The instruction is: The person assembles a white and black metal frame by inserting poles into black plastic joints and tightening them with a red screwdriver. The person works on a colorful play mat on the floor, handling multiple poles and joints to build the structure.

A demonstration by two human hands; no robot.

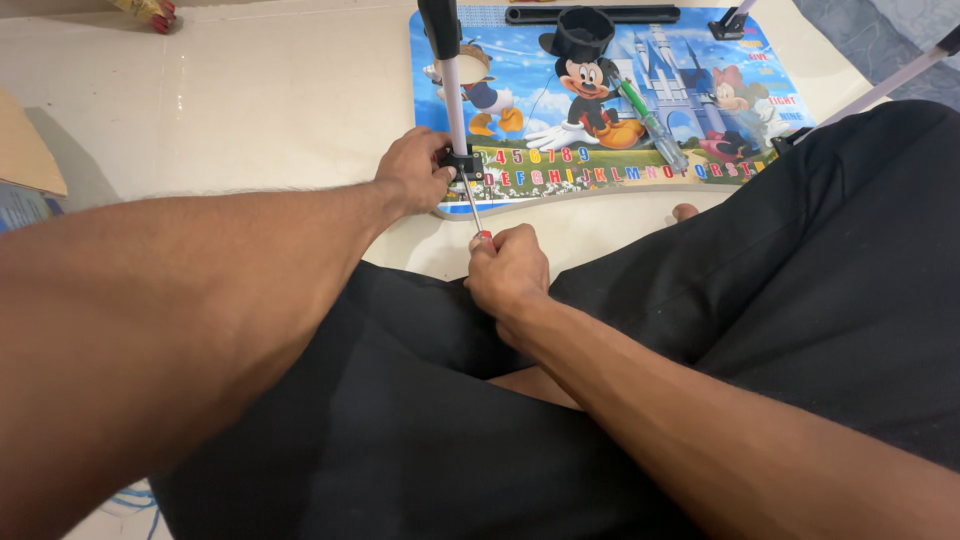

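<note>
Your left hand (412, 170) grips the black bracket (462, 161) at the near corner of the colourful cartoon tray (560, 100). Just below it, your right hand (507, 270) is closed around the red-handled screwdriver (474, 212), whose tip meets that bracket.

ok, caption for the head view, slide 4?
Seated person's left hand steadies a leg bracket on a cartoon-print lap table; right hand drives a red-handled screwdriver into it.
</note>
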